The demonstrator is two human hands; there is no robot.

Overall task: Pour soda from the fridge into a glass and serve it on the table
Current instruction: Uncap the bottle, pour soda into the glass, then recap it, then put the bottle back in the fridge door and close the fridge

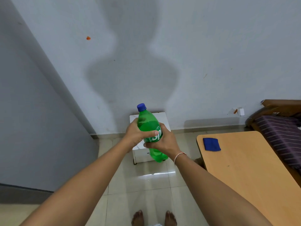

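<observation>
I hold the green soda bottle (pixel 149 126) out in front of me with both hands, in the air above the tiled floor (pixel 143 190). My left hand (pixel 136 136) wraps the bottle's left side, its thumb lying across the label. My right hand (pixel 164 142) closes around the right and lower part of the label, fingers curled under from the far side. Both hands are clamped tight on the bottle. A thin bracelet (pixel 179 156) sits on my right wrist.

The bottle tilts a little, its top leaning away from me and to the left. Its blue cap (pixel 141 107) is on. Green liquid fills most of it, and the base pokes out below my right hand.

Behind the bottle, against the pale wall (pixel 211 54), stands a small white cabinet (pixel 141 152); I cannot tell whether it is the fridge. To my right is the wooden table (pixel 244 168), with a folded blue cloth (pixel 211 144) lying near its far left corner. Beyond the table is a piece of furniture covered in a striped purple fabric (pixel 280 132). My 2 bare feet (pixel 154 218) show at the bottom edge, on the tiles. My shadow falls on the wall ahead.
</observation>
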